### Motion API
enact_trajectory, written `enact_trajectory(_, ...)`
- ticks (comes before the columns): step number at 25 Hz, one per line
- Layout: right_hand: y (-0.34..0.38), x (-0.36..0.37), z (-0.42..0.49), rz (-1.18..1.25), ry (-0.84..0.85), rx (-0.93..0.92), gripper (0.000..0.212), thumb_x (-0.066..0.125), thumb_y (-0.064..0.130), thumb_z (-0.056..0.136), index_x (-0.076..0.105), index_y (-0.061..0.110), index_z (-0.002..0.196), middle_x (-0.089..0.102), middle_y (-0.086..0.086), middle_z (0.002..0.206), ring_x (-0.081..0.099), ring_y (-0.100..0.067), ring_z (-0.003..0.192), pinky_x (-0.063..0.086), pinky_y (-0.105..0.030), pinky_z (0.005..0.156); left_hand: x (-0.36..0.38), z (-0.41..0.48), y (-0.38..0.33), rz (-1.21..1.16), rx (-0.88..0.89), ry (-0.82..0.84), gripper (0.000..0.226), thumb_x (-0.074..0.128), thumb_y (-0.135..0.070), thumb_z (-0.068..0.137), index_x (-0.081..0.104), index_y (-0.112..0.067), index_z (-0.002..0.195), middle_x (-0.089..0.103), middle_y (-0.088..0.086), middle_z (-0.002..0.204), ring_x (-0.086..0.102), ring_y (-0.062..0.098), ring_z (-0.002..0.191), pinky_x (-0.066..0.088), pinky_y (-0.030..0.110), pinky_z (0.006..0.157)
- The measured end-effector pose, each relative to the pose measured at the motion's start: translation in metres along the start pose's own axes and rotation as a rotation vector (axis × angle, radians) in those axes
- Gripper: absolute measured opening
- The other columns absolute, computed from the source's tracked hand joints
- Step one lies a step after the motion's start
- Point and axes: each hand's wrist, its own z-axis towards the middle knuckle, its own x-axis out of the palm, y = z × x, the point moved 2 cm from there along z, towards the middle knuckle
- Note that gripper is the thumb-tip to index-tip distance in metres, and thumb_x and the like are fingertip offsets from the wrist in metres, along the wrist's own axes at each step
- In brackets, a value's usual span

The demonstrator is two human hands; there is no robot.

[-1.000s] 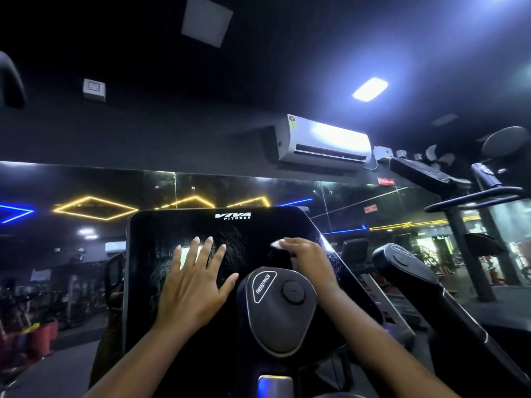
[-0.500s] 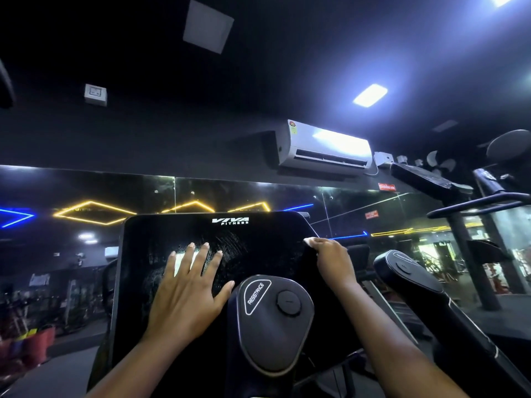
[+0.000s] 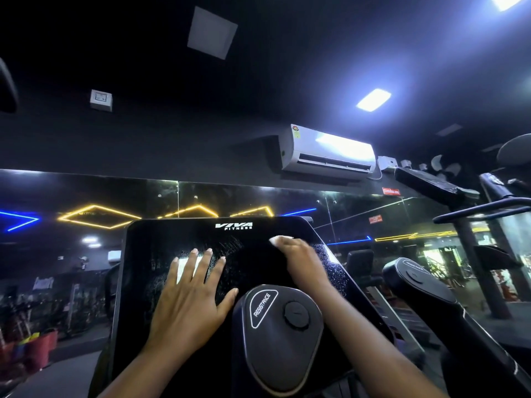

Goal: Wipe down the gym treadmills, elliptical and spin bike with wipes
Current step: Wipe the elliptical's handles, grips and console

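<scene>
Wipe [image 3: 278,239] bunched under curled fingers of right hand [image 3: 298,259], pressed on the wet screen [image 3: 155,254]; left hand [image 3: 189,300] lies flat beside it, fingers spread. Risk: streaks drying unwiped; forearm could nudge the resistance knob [image 3: 296,313] just below the grip.

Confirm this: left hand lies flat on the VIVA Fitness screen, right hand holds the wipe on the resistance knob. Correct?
Not quite. In the head view the right hand holds the wipe on the upper right of the VIVA Fitness screen, above the resistance knob, not on it. The left hand does lie flat on the screen.
</scene>
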Motion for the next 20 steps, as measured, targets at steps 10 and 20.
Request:
enact_trajectory(10, 0.049, 0.011, 0.014, -0.019, 0.095, -0.106, 0.036, 0.047, 0.013, 0.091, 0.061, 0.019, 0.123, 0.059, 0.002, 0.129, 0.052, -0.015, 0.120, 0.040, -0.030, 0.100, 0.002, 0.001, 0.001, -0.004, -0.026, -0.033, 0.090, -0.002, -0.054, 0.098, 0.072, -0.003, 0.107, 0.067, 0.022, 0.112, 0.065, 0.041, 0.102, 0.028, 0.049, 0.090)
enact_trajectory(20, -0.029, 0.018, 0.068, -0.154, 0.049, 0.020, 0.025, 0.045, 0.015, 0.090, 0.067, 0.014, 0.101, 0.067, -0.001, 0.112, 0.060, -0.020, 0.106, 0.046, -0.032, 0.089, 0.008, 0.004, 0.002, 0.021, -0.035, 0.020, 0.090, -0.002, -0.056, 0.097, 0.071, -0.005, 0.110, 0.067, 0.020, 0.113, 0.065, 0.040, 0.103, 0.027, 0.049, 0.092)
